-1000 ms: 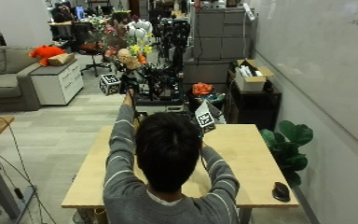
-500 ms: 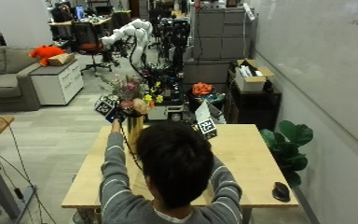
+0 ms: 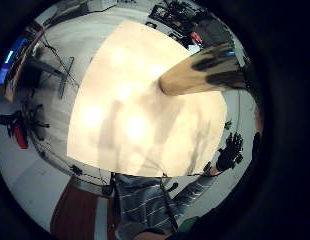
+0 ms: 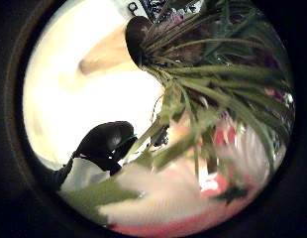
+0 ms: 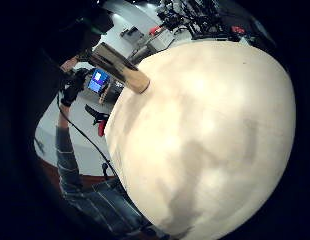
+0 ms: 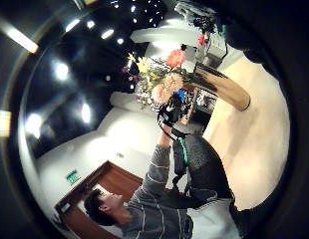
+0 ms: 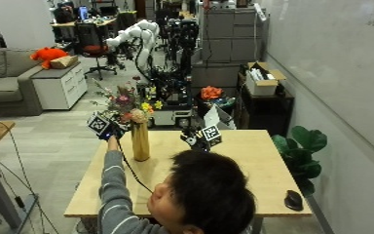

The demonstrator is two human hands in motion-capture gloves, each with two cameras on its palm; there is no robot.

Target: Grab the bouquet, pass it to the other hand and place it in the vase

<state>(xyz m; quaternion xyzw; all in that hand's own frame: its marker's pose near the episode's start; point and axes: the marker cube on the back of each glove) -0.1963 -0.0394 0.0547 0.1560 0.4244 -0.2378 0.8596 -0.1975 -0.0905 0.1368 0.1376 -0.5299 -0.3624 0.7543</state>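
Since half second ago, bouquet [image 7: 127,103] lowered into vase [image 7: 140,141]; left hand [image 7: 111,130] grips stems, right hand [image 7: 196,138] grip indiscernible.

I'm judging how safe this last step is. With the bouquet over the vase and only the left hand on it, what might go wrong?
1. The vase is tall and narrow and stands near the table's left edge; a sideways nudge may tip it.
2. The left hand holds the bouquet beside the mouth; letting go early may leave it leaning.
3. The right hand is apart from the vase, not steadying it.

Grey striped sleeve [image 7: 111,183], black gloves.
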